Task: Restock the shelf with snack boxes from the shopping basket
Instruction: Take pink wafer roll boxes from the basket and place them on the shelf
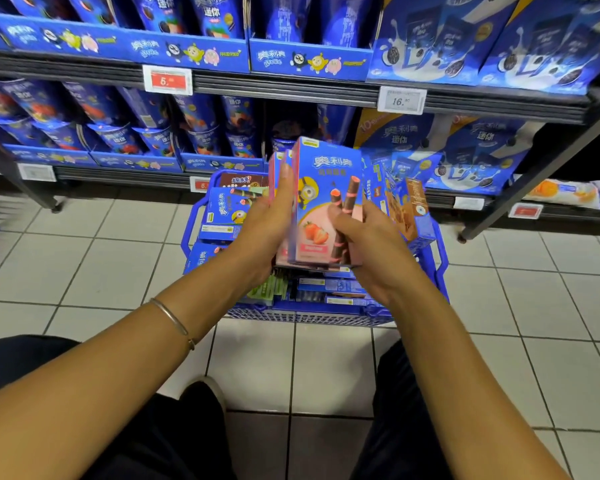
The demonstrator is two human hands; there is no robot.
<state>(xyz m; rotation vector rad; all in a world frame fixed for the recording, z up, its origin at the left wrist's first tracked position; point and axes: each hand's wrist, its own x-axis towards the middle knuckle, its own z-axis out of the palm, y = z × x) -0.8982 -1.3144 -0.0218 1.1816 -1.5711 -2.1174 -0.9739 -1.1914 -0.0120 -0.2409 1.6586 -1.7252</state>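
Snack boxes [326, 188]: a small stack of about three, held upright in the air over the basket and below the shelf edge, not yet shelved.
Left hand [271, 216]: laid flat along the stack's left side, its visible fingers straight, pressing inward.
Right hand [368, 244]: grips the stack's lower right, with the thumb across the front face; the other fingers are hidden behind.
Basket [302, 318]: on the tiled floor [101, 265] just before the shelf, still crowded with more boxes lying flat and on edge.
Shelf [284, 88]: its rows are packed with blue cups and bags; the gap meant for these boxes is not clear to me.
Slip risk: the stack is held together only by the squeeze from both sides, so easing the pressure would likely let a middle box slide out and drop into the basket.
Snag risk: lifting it could catch a top corner on the shelf lip or a price tag [167, 80].
Crush risk: squeezing too hard may dent the thin card.
Materials: the boxes are glossy printed cardboard with flat, slick faces and sharp corners; the basket is rigid blue plastic with a grid wall; the tiles are smooth and glazed.
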